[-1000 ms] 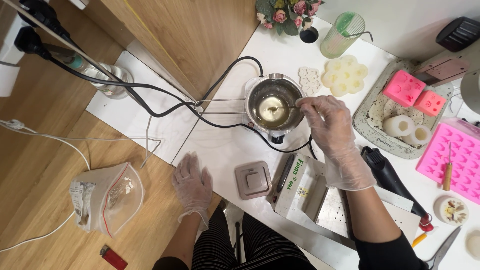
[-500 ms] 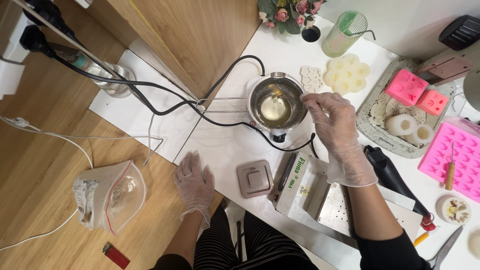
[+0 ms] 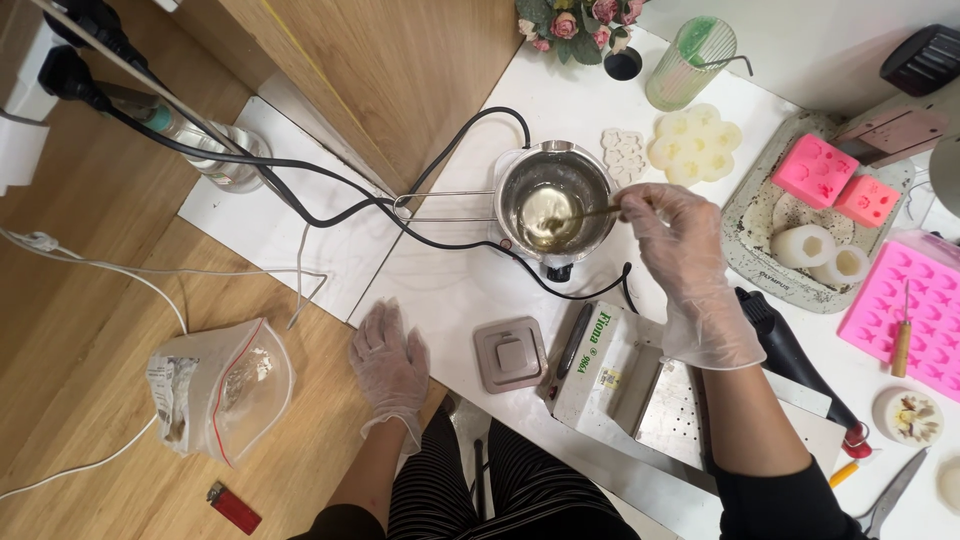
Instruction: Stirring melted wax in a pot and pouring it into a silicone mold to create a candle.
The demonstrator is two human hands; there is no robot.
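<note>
A small steel pot (image 3: 555,200) with a wire handle stands on a heater at the middle of the white table; clear liquid lies in it. My gloved right hand (image 3: 685,265) hovers just right of the pot and grips a thin stirring stick (image 3: 590,212) whose tip sits in the liquid. Flat on the table's near left edge rests my gloved left hand (image 3: 390,365), fingers spread, holding nothing. A black power cord (image 3: 330,200) runs from the pot's base to the upper left.
Around the pot: a small square scale (image 3: 510,355), a white box (image 3: 600,375), pale flower-shaped moulds (image 3: 695,145), a green ribbed glass (image 3: 690,60). A grey tray (image 3: 760,250) holds pink moulds and white candles. A pink mould sheet (image 3: 905,310) lies far right. On the floor: a plastic bag (image 3: 220,385), a red lighter (image 3: 233,507).
My right hand has shifted slightly while the stick moves in the pot's liquid. My left hand stays flat in the same place.
</note>
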